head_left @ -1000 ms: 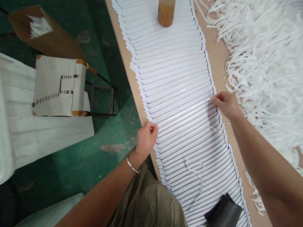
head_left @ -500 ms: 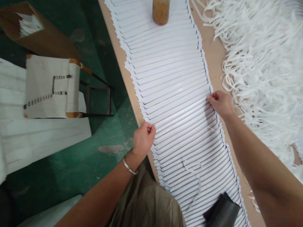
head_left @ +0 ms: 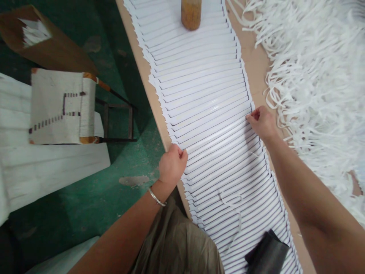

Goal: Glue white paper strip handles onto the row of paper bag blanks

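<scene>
A long row of overlapping white sheets [head_left: 199, 83] with dark edge lines runs down the table. My left hand [head_left: 173, 163], with a silver bangle at the wrist, is closed in a pinch at the row's left edge. On the opposite edge my right hand [head_left: 262, 121] pinches too, fingertips low over the sheets. A paler band crosses the sheets between both hands; whether it is a strip they hold, I cannot tell. What lies inside each pinch is too small to make out. A loose thin white strip [head_left: 240, 220] curls on the sheets below.
A jar of brownish contents [head_left: 191, 16] stands on the far sheets. A black folded piece [head_left: 267, 253] lies near me. Tangled white strips [head_left: 319, 87] heap along the table's right side. Left of the table are a woven stool [head_left: 58, 106] and a cardboard box [head_left: 54, 49].
My right hand has shifted slightly left and up, still pinched. My left hand stays at nearly the same spot on the edge. The whole view has moved a little.
</scene>
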Available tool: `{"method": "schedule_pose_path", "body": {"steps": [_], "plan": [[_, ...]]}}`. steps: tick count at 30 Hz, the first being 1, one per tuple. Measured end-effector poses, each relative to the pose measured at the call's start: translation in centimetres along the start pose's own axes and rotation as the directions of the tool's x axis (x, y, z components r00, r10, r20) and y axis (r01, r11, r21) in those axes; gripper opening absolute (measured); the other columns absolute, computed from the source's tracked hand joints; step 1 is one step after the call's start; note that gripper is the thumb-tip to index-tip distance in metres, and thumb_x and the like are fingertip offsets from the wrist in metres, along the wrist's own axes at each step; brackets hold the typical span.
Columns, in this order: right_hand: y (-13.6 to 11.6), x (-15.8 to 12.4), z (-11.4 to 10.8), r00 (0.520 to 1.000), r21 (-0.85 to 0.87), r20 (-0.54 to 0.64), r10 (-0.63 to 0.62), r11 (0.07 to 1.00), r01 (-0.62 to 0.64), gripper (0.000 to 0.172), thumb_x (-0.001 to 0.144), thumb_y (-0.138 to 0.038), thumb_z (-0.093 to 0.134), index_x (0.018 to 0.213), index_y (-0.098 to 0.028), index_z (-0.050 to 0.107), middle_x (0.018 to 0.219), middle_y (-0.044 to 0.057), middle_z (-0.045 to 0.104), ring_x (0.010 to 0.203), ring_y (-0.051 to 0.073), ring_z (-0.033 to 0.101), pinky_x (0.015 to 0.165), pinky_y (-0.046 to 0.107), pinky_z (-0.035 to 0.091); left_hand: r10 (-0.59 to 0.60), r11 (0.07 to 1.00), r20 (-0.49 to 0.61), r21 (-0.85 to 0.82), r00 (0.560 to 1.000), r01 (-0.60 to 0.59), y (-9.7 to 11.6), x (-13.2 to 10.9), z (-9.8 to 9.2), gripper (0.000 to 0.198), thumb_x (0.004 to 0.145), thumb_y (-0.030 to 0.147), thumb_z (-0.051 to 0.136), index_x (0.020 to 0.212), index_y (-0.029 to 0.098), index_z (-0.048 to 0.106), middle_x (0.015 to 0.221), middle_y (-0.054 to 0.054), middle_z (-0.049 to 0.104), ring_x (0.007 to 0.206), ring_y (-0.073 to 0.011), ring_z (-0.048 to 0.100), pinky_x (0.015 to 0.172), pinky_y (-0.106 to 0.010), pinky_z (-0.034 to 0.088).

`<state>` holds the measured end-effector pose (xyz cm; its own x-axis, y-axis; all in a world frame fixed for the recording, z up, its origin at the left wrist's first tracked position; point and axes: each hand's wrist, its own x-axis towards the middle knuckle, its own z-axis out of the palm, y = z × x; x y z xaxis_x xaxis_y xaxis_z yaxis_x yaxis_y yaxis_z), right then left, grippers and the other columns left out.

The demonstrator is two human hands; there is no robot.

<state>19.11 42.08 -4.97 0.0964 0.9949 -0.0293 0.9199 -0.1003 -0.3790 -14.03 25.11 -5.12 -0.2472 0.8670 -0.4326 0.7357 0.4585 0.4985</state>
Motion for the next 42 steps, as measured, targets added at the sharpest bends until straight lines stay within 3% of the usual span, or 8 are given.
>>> {"method": "schedule_pose_path", "body": {"steps": [4,10,14,17,21,25,30,42], "plan": [[0.2,-2.6,-2.3,1.000,-0.028,-0.020,-0.018,0.999,0.017,0.015,0.085,-0.035,0.060,0.092,-0.022,0.059,0.074,0.002,0.059,0.069,0.019,0.053,0.069,0.032,0.043,0.024,0.999,-0.011,0.041,1.000,-0.023,0.0,-0.3,-0.6,0.008,0.090,0.029,0.055,0.095,0.023,0.055,0.067,-0.002,0.064,0.068,-0.0235,0.067,0.063,-0.029,0.043],[2.5,-10.6,-5.5,0.908,0.059,0.349,-0.233,0.972,0.227,0.030,0.089,-0.051,0.064,0.090,-0.021,0.065,0.084,0.005,0.062,0.072,0.018,0.057,0.071,0.032,0.046,0.103,0.987,0.015,-0.126,0.995,-0.100,-0.7,-2.2,-0.9,0.021,0.088,0.021,0.051,0.109,0.021,0.053,0.070,0.000,0.064,0.063,-0.0202,0.063,0.061,-0.028,0.041],[3.0,-13.2,-5.5,0.929,-0.002,0.292,-0.227,0.971,0.237,0.022,0.094,-0.042,0.057,0.092,-0.022,0.066,0.090,0.008,0.062,0.083,0.022,0.061,0.079,0.036,0.049,0.227,0.959,0.090,-0.197,0.970,-0.206,0.5,-3.7,-0.3,0.020,0.093,0.025,0.050,0.112,0.022,0.055,0.076,-0.001,0.065,0.066,-0.0182,0.063,0.064,-0.027,0.044],[0.0,-14.4,-5.8,0.907,0.022,0.280,-0.315,0.947,0.322,0.015,0.095,-0.032,0.054,0.089,-0.023,0.064,0.096,0.009,0.066,0.094,0.025,0.062,0.087,0.039,0.048,0.381,0.902,0.118,-0.265,0.917,-0.341,2.5,-4.6,0.0,0.021,0.097,0.029,0.049,0.113,0.022,0.059,0.095,-0.005,0.069,0.075,-0.0176,0.064,0.071,-0.028,0.048],[-6.6,-16.4,-5.8,0.761,0.087,0.517,-0.393,0.908,0.410,0.015,0.098,-0.025,0.048,0.092,-0.022,0.061,0.084,0.007,0.070,0.080,0.021,0.064,0.082,0.035,0.047,0.565,0.796,0.186,-0.382,0.804,-0.470,5.3,-5.5,0.1,0.023,0.098,0.030,0.049,0.115,0.022,0.063,0.114,-0.008,0.068,0.083,-0.0179,0.065,0.080,-0.031,0.050],[-10.5,-17.5,-4.6,0.715,0.050,0.619,-0.323,0.926,0.375,0.016,0.098,-0.022,0.048,0.105,-0.019,0.063,0.084,0.007,0.072,0.079,0.021,0.065,0.076,0.031,0.045,0.527,0.827,0.290,-0.392,0.799,-0.403,5.8,-5.4,0.1,0.019,0.095,0.027,0.051,0.083,0.020,0.063,0.083,-0.005,0.069,0.074,-0.0189,0.062,0.070,-0.030,0.047],[-9.6,-16.1,-3.9,0.694,0.263,0.598,-0.401,0.916,0.303,0.023,0.100,-0.031,0.050,0.100,-0.021,0.070,0.087,0.006,0.075,0.082,0.019,0.067,0.076,0.030,0.047,0.344,0.836,0.405,-0.543,0.847,-0.080,3.2,-4.2,-0.9,0.021,0.091,0.035,0.054,0.080,0.020,0.064,0.064,0.001,0.063,0.055,-0.0140,0.055,0.055,-0.025,0.041],[0.1,-5.4,-5.5,0.926,0.133,0.375,-0.025,0.991,-0.027,0.039,0.081,-0.059,0.069,0.081,-0.020,0.072,0.068,0.001,0.068,0.062,0.014,0.057,0.058,0.026,0.042,0.051,0.839,0.107,-0.544,0.993,0.015,-1.5,0.2,-2.3,0.022,0.079,0.035,0.067,0.068,0.018,0.059,0.061,0.003,0.059,0.058,-0.0119,0.052,0.056,-0.023,0.038]]}}
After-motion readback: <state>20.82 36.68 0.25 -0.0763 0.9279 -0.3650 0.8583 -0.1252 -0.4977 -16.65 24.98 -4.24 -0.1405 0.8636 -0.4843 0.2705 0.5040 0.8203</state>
